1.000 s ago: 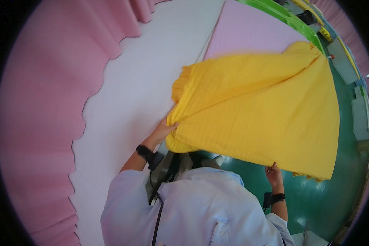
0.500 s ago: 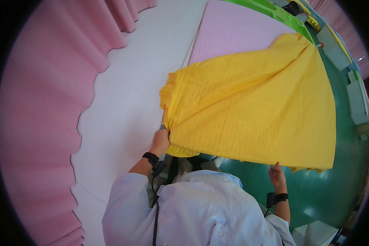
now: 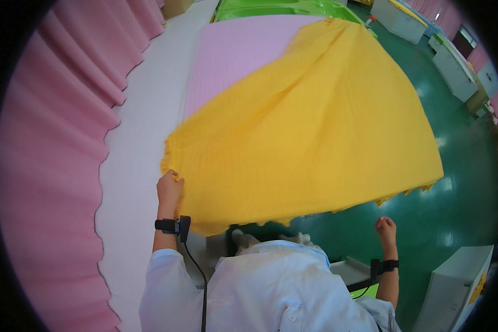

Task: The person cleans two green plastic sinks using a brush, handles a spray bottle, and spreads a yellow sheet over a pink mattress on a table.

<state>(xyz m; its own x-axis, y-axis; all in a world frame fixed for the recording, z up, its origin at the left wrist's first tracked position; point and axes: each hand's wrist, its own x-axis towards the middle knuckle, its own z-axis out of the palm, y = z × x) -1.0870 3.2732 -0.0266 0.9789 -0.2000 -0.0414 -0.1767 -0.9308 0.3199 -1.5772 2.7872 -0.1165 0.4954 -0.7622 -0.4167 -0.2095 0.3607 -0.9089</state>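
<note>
A yellow fitted sheet (image 3: 315, 127) with a gathered edge is spread over a pale pink mattress (image 3: 232, 50), whose far left part shows bare. My left hand (image 3: 170, 191) is closed at the sheet's near left edge, with the cloth pinched at the fingers. Just below the sheet's near right edge is my right hand (image 3: 385, 228), its fingers curled in and apart from the cloth. Folds run from the sheet's far corner toward the near left. The sheet's right side hangs out over the green floor.
A green plastic bed frame (image 3: 282, 8) shows beyond the mattress. Along the left runs a white surface (image 3: 133, 138) bordered by a pink curtain (image 3: 55, 149). White cabinets (image 3: 448, 66) stand at the far right, and a white box-like unit (image 3: 454, 288) at the near right.
My left hand has shifted left with the sheet's edge. My right hand has come off the sheet's near edge. The view has turned, showing more green frame and floor.
</note>
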